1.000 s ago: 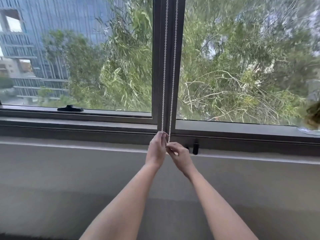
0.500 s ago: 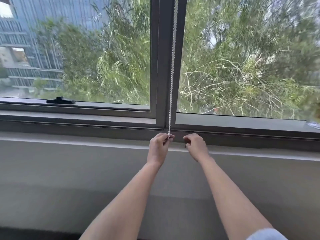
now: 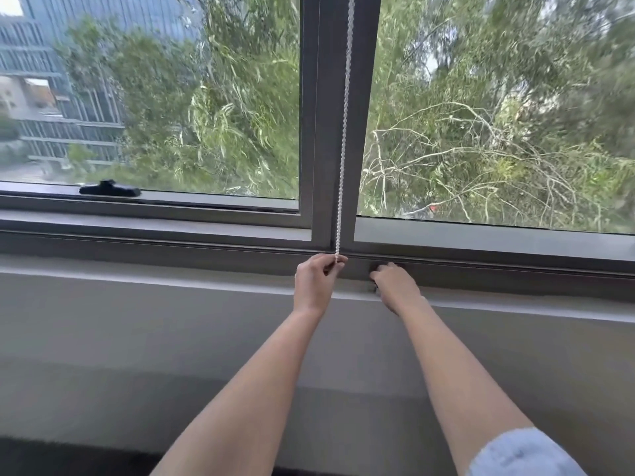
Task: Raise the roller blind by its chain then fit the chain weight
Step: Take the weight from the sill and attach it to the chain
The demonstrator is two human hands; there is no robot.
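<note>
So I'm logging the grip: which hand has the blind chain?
The left hand pinches the chain at its lower end; the right hand is off it, reaching to the sill.

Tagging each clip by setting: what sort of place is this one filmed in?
Probably an upper-floor room indoors, at a window. A grey window frame carries a white bead chain held by the left hand; outside are treetops and a glass-fronted building.

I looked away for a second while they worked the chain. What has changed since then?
The right hand let go of the chain and moved right, down onto the sill, covering the small dark piece there. The chain's two strands now hang together. The left hand still pinches the chain's lower end.
</note>
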